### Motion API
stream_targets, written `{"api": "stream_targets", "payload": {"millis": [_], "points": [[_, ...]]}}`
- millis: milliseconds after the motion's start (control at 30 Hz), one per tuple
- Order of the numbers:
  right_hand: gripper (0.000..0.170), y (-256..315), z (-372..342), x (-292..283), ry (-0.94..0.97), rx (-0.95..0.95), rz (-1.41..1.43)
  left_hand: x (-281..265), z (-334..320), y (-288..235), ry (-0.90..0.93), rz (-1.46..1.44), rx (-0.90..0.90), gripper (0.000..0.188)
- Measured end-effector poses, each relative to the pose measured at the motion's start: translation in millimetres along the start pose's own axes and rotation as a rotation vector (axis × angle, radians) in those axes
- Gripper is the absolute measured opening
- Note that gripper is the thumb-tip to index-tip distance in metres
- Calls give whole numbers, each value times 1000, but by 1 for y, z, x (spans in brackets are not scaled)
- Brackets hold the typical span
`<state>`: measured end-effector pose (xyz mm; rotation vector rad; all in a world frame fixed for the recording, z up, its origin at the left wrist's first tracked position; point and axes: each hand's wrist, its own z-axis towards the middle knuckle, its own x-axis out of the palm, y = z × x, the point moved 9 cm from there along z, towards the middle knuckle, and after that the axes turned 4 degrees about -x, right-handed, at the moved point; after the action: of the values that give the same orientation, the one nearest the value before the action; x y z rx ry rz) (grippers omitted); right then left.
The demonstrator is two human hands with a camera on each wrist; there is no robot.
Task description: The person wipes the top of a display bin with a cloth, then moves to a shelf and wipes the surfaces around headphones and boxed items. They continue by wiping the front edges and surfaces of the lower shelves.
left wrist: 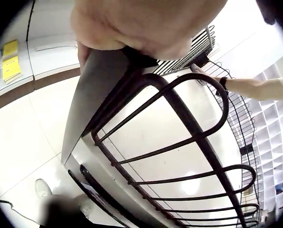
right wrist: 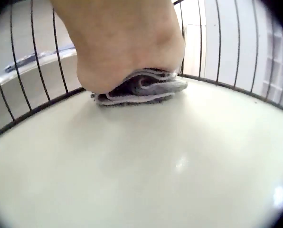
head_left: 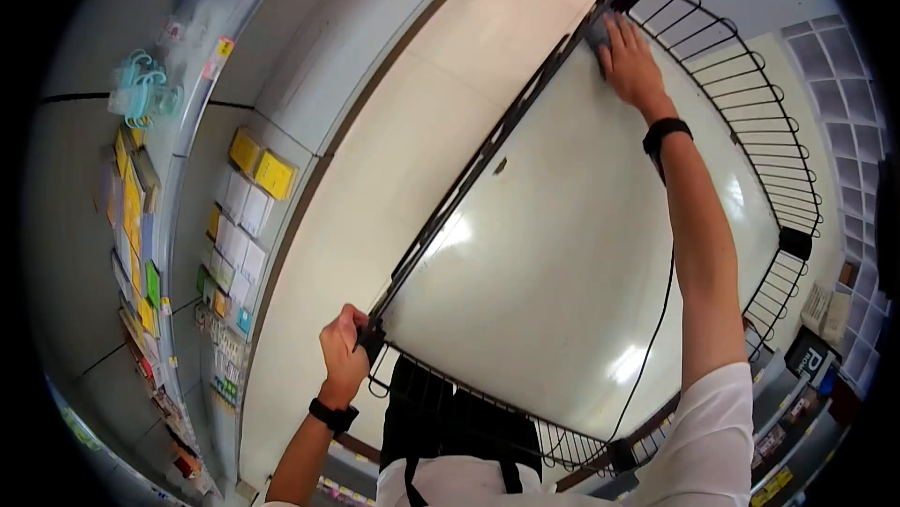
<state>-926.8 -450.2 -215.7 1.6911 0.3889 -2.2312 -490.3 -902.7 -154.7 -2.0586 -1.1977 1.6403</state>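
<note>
At the near left corner of a white tabletop (head_left: 544, 254) with a black wire railing (left wrist: 198, 130), my left hand (head_left: 345, 349) grips the dark corner piece (head_left: 373, 336). Its fingers curl over a grey panel (left wrist: 91, 95) in the left wrist view, their tips largely hidden. My right hand (head_left: 633, 64) reaches to the far corner, fingers extended, pressing a folded grey cloth (right wrist: 141, 89) onto the tabletop. In the right wrist view the cloth's layered edge shows under the heel of the hand.
Store shelves (head_left: 319, 57) with small boxed goods stand at left, across a pale tiled floor (head_left: 347, 216). A black cable (head_left: 647, 357) hangs over the tabletop. To the right are a white grid rack (head_left: 834, 75) and a black box (head_left: 808, 354). A small dark mark (head_left: 500, 166) shows on the tabletop.
</note>
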Motion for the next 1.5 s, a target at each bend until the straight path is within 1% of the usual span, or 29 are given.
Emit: {"api": "stream_targets", "payload": {"millis": [67, 167, 267, 300, 333, 367, 433, 467, 533, 567, 600, 667, 733, 767, 800, 833, 867, 933, 967, 1033, 1067, 1133, 1167, 1200, 1267, 1333, 1400, 1467, 1500], "points": [[56, 6, -5, -3, -14, 0, 23, 0, 0, -6, 36, -23, -73, 51], [60, 4, 1, -2, -15, 57, -19, -1, 1, -5, 18, -24, -33, 49], [63, 18, -11, 12, 26, 98, -120, -3, -1, -6, 12, 3, -31, 47], [67, 40, -25, 1, -17, 78, -52, -3, 0, -8, 16, 6, -27, 46], [68, 62, -40, -4, -8, 29, -61, -3, 1, -9, 16, 0, -21, 46], [68, 90, -58, -10, -32, -32, 16, -3, 0, -7, 19, 8, -19, 45], [67, 160, -100, -39, 89, -110, 147, -3, 1, -6, 17, 12, -15, 44], [64, 195, -124, -44, 116, -186, 174, -3, 1, -6, 15, 31, 1, 44], [60, 260, -164, -75, 263, -329, 210, -2, 1, -9, 18, 54, 28, 43], [58, 284, -183, -82, 268, -425, 302, -2, 1, -9, 13, 57, 28, 42], [58, 305, -194, -98, 233, -576, 245, -2, 0, -10, 10, 61, 26, 42], [57, 315, -198, -110, 256, -678, 349, -2, 0, -13, 23, 57, -2, 41], [56, 283, -186, -94, 176, -697, 323, -3, 2, -11, 30, 53, -30, 40], [59, 258, -170, -76, 227, -575, 329, -3, 4, -11, 13, 78, 13, 37], [67, 227, -152, -85, 258, -478, 239, -3, 1, -12, 7, 103, 52, 34], [73, 203, -140, -85, 197, -427, 209, -2, -3, -12, 13, 97, 44, 34], [72, 189, -128, -82, 199, -410, 135, -2, 0, -11, 19, 30, 10, 28], [68, 178, -111, -75, 134, -395, 149, -1, 0, -10, 24, -42, -16, 23], [68, 183, -113, -73, 129, -393, 145, -1, 1, -10, 29, 19, 1, 20], [63, 196, -117, -67, 157, -283, 86, -4, 1, -14, 11, 67, 36, 16], [60, 210, -127, -67, 160, -271, 202, -4, 1, -14, 7, 63, 43, 16], [58, 256, -160, -79, 203, -378, 342, -1, 1, -10, 20, 137, 51, 21], [58, 281, -187, -90, 184, -472, 347, 1, 1, -3, 34, 70, -28, 27], [56, 300, -206, -112, 173, -528, 440, 1, 1, -3, 30, 46, -41, 33], [54, 313, -228, -126, 188, -619, 419, -1, 1, -12, 33, 47, 18, 33], [53, 295, -220, -118, 190, -658, 424, -1, 1, -11, 39, 34, -6, 34], [53, 253, -196, -112, 94, -593, 354, 0, 1, -11, 59, 29, -35, 35], [57, 191, -151, -83, 175, -388, 272, 1, 1, -13, 35, 25, -53, 35], [67, 160, -132, -84, 140, -307, 132, 1, 2, -13, 29, 84, -20, 35]]}}
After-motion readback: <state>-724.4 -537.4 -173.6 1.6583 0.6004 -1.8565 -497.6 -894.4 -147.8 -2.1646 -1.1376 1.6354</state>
